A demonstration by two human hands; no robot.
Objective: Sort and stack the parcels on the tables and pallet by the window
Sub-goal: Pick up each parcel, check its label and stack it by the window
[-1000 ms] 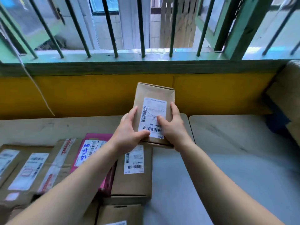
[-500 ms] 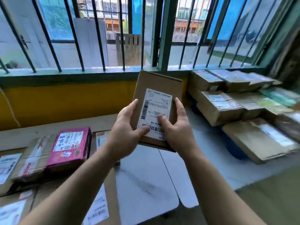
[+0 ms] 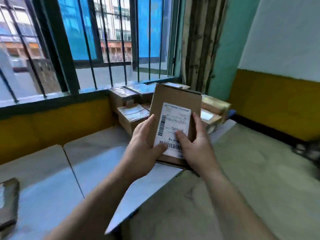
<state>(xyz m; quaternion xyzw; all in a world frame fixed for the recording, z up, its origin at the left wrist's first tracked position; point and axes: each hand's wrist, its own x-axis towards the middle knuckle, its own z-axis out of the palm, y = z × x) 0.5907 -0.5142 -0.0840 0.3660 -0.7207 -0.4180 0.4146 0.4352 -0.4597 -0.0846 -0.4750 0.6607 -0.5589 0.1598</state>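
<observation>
The barred window [image 3: 103, 49] fills the far wall, with a yellow band of wall below it. Under it runs the pale surface [image 3: 97, 163], made of two tops set edge to edge with a thin seam between them. It ends in a corner near the middle of the view, and beyond that the floor [image 3: 251, 179] shows.

In the corner by the window stands the stack of parcels [image 3: 131, 115], brown cartons laid in more than one layer, some with white labels on top. Whether a pallet lies under them cannot be told, because they hide their base. At the far left edge of the surface one more brown parcel [image 3: 8, 203] lies, only partly in view.

The held parcel [image 3: 174, 108] is a flat brown carton, kept upright in the air in front of the stack and touching neither the stack nor the surface. Its white label [image 3: 174, 125] with barcodes faces the camera. The left hand [image 3: 143, 148] grips its left edge, thumb on the label. The right hand [image 3: 195, 146] grips the right edge in the same way.

I judge that the sorting is partly done: a stack exists already, this carton is on its way there, and at least the parcel at the left remains.
</observation>
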